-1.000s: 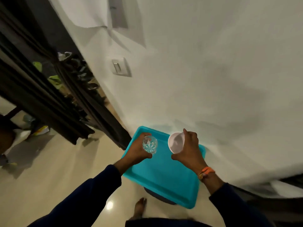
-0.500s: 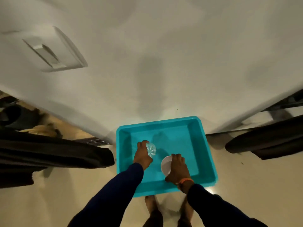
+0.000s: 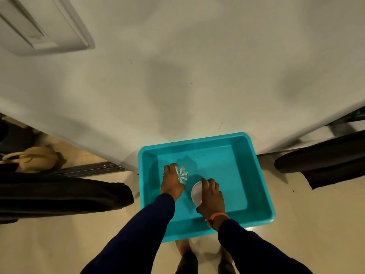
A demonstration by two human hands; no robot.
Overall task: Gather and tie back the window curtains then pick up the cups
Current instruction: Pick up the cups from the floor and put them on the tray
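I see both hands down inside the turquoise tray (image 3: 262,186), which sits on the floor (image 3: 59,244) against the white wall (image 3: 197,76). My left hand (image 3: 171,184) grips the clear glass cup (image 3: 182,174), fingers curled round its side, with the cup tipped so its patterned base faces the camera. My right hand (image 3: 212,197) holds the white cup (image 3: 197,192), fingers clamped over its rim, its open mouth turned toward the left. I cannot tell whether either cup touches the tray bottom. An orange band (image 3: 218,216) circles the right wrist. Dark curtains (image 3: 59,194) hang gathered at the left, and more dark fabric (image 3: 325,159) shows at the right. A wall switch (image 3: 39,24) sits upper left.
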